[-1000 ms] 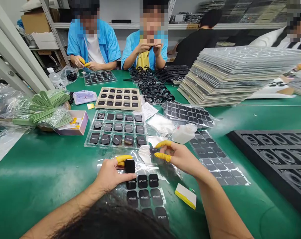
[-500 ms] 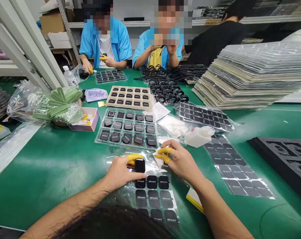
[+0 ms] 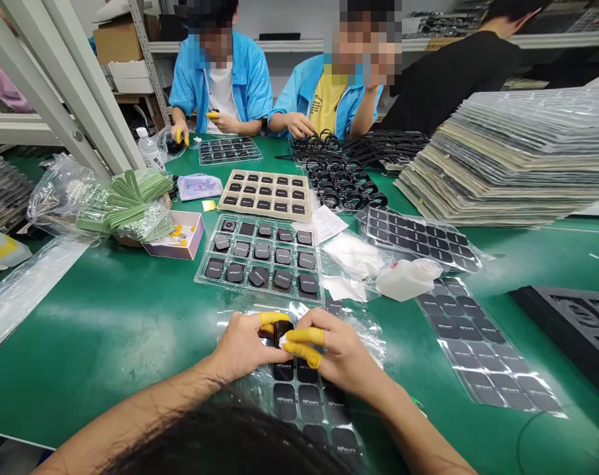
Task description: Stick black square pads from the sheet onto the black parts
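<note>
My left hand (image 3: pixel 243 346), its fingertips in yellow finger cots, grips a small black square watch body (image 3: pixel 281 328) by its edges. My right hand (image 3: pixel 342 356), also with yellow cots, pinches a small white wipe (image 3: pixel 282 341) against the face of the watch body. Most of the wipe is hidden behind my fingers. Beneath both hands lies a clear sheet of dark square films marked HiFuture (image 3: pixel 310 400). Just beyond them sits a clear plastic tray (image 3: pixel 200 277), its compartments holding dark square pieces, some turned askew.
A white bottle (image 3: pixel 411 278) lies near crumpled tissue (image 3: pixel 353 254). Film sheets (image 3: pixel 477 353) and a black foam tray (image 3: pixel 567 330) are at right, below a tall tray stack (image 3: pixel 517 158). Green straps (image 3: pixel 136 198) and a small box (image 3: pixel 185 244) stand left. Two co-workers (image 3: pixel 245 79) sit opposite.
My right hand has moved left, bringing the wipe onto the watch body in my left hand. One co-worker opposite has lowered a hand to the black straps. The view has shifted slightly.
</note>
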The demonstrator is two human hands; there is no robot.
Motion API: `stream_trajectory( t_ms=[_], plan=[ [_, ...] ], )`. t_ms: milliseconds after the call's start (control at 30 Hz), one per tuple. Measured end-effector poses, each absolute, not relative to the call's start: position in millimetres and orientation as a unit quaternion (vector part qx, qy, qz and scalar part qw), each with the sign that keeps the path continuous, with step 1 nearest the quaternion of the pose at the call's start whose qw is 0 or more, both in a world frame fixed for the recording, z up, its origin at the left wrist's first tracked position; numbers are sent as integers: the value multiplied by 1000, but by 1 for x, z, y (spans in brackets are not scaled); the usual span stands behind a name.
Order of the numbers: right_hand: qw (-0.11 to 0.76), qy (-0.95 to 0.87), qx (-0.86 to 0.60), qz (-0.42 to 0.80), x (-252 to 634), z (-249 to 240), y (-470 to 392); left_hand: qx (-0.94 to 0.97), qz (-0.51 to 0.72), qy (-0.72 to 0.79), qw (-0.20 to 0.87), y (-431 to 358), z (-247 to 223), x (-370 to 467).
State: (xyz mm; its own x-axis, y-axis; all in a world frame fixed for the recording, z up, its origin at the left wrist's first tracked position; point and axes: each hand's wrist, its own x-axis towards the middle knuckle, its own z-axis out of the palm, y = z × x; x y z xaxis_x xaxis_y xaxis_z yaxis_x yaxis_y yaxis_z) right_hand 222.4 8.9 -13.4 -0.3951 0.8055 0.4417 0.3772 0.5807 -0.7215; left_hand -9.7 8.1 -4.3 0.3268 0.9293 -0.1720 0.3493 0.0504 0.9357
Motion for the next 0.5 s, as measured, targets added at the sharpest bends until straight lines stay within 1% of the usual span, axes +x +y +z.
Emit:
stream_trajectory(
  t_ms=[67, 133, 233, 300, 433, 500],
  plan=[
    [415, -786, -376, 263, 222, -13, 10, 638, 278, 502, 514, 8, -5, -10],
    [433, -770, -405, 235, 219, -14, 10, 624, 287, 507, 521, 8, -6, -9],
    [448, -781, -379, 213, 214, -16, 8, 607, 301, 516, 524, 7, -8, -9],
    [444, -793, -362, 207, 211, -17, 6, 621, 295, 516, 510, 7, -8, -10],
    [437, -782, -413, 165, 209, -17, 5, 605, 298, 524, 520, 8, -9, -9],
    [439, -790, -399, 157, 210, -18, 5, 596, 313, 524, 522, 8, -10, -9]
  ],
)
